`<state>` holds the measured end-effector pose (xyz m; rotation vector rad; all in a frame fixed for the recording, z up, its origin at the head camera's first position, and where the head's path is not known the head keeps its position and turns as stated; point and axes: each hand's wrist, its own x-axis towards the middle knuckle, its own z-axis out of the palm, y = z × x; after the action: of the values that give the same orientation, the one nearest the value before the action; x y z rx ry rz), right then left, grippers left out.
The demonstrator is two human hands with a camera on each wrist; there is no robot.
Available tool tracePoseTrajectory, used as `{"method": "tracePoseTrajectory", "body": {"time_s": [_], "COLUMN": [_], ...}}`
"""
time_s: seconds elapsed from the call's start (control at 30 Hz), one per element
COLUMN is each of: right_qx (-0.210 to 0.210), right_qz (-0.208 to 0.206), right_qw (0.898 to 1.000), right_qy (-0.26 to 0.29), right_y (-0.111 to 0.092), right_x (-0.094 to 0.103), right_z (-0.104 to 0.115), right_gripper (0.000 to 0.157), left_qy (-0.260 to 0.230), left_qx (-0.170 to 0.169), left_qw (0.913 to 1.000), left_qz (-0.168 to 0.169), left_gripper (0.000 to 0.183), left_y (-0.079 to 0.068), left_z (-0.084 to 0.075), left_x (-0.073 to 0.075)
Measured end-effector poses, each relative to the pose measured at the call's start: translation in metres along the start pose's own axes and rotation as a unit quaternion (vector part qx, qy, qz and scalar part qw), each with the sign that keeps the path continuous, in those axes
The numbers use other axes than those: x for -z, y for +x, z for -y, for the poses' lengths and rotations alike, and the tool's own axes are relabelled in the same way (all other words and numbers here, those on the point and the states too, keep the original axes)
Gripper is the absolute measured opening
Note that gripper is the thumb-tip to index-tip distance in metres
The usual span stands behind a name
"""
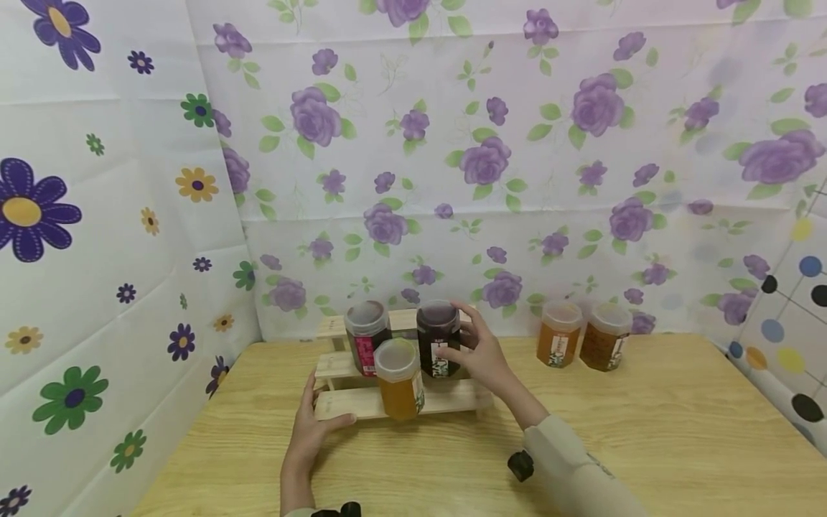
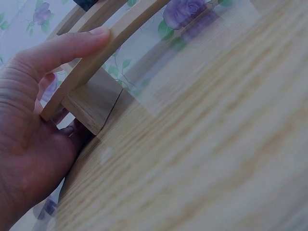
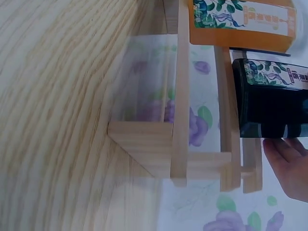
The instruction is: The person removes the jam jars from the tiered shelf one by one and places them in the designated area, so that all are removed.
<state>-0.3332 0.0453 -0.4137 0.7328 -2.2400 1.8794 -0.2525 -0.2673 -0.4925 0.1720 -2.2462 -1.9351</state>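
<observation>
While the left hand gripped the left end of the wooden rack, thumb on its front plank and fingers round the side, presumably to steady it, the right hand, thumb and fingers bent, clasped the dark jar upright at the middle tier, apparently to control its placing. Only the head view showed two jars farther right; only the left wrist view showed the left support inside the grip.

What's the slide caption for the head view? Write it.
Left hand grips a tiered wooden rack while the right hand holds a dark jar at the middle tier.
</observation>
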Motion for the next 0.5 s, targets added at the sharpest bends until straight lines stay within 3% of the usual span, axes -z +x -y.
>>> {"method": "tracePoseTrajectory", "body": {"time_s": [0.5], "right_qx": [0.012], "right_qz": [-0.050], "right_qw": [0.999], "right_qy": [-0.014], "right_y": [-0.017], "right_x": [0.024], "right_z": [0.006], "right_gripper": [0.076], "left_qy": [-0.004], "left_qx": [0.002], "left_qw": [1.0000], "left_qz": [0.001], "left_gripper": [0.121], "left_y": [0.000], "left_z": [0.001], "left_x": [0.000]}}
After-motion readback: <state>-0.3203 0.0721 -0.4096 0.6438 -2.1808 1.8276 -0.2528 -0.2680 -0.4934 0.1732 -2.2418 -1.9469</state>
